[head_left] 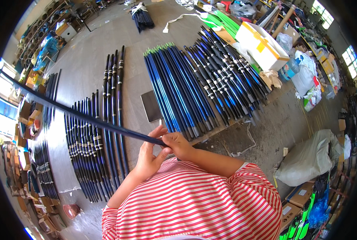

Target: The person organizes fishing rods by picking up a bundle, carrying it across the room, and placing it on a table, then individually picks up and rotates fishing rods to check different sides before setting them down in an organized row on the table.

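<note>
A long, dark blue-black fishing rod (pixel 94 121) slants from the upper left down to my body, its butt end between my two hands. My right hand (pixel 180 145) is closed round that end, thumb on top. My left hand (pixel 148 156) holds the rod just beside it, fingers behind and thumb in front. Beyond my hands lies a row of blue rods with green tips (pixel 174 88). To their right are dark rods with pale bands (pixel 226 76). A dark tablet or phone (pixel 151 106) lies left of the blue rods, with a white cable at its lower edge.
More banded rods lie in rows at the left (pixel 84 148), beside several longer rods (pixel 114 108). A tied dark bundle (pixel 141 19) lies at the far end. On the right are a white foam box (pixel 262 44), a water jug (pixel 289 69) and a large grey sack (pixel 308 158).
</note>
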### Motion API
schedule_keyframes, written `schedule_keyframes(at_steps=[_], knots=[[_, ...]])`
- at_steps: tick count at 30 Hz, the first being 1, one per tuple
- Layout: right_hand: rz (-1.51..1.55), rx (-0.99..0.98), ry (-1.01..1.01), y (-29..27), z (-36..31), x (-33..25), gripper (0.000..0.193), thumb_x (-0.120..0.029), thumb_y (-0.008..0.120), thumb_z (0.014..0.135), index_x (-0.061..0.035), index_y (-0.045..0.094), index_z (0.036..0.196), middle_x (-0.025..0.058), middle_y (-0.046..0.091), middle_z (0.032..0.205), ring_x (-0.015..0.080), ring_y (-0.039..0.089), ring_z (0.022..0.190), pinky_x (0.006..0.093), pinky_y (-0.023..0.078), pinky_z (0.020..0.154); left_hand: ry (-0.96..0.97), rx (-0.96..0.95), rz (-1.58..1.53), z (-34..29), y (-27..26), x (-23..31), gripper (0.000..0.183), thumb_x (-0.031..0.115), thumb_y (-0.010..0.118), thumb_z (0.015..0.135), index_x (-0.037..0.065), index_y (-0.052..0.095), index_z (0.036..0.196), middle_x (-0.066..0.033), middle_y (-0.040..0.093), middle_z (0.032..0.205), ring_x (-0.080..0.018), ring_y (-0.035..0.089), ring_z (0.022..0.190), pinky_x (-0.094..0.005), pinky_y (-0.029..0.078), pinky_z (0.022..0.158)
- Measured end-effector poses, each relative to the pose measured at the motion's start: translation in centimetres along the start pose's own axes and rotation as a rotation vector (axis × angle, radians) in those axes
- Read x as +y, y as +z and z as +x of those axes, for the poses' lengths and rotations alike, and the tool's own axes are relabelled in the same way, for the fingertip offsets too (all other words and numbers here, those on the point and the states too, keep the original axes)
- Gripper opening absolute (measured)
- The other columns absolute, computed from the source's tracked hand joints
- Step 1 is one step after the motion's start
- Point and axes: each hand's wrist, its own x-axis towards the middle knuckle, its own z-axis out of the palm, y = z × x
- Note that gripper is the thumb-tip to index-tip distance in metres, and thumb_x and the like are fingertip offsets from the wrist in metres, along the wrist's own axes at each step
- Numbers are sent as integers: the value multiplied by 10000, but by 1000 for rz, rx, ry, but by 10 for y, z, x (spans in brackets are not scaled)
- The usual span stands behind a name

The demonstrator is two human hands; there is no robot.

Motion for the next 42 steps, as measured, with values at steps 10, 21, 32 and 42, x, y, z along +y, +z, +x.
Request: schedule_keyframes(at_steps=[10,21,32,42], knots=[[-386,25,37,-34,-25,-25,239,-209,636,821,10,638,917,11,578,692,71,492,630,225,391,570,3,-199,319,3,12,-3,660,155,703,731,-4,376,1282,-199,494,1106,-344,542,984,-382,466,809],[-1201,1045,-62,-190,-91,2,275,-264,710,742,-1,631,738,80,570,564,93,460,492,285,398,486,-319,-41,362,-47,-6,-67,339,135,665,757,26,580,1066,-166,563,1059,-288,590,920,-351,489,749],[-1520,1130,109,-262,-129,55,495,-374,766,632,54,618,833,220,612,720,370,592,688,429,462,625,-559,78,342,-76,-16,-74,285,191,616,797,31,609,1033,-158,593,964,-266,612,837,-349,496,734],[-259,821,135,-198,-114,-8,153,-138,626,827,10,587,821,-82,329,464,14,253,362,200,191,364,-502,68,278,-59,-9,-68,256,188,601,811,20,614,1004,-159,618,920,-273,622,820,-348,495,738]])
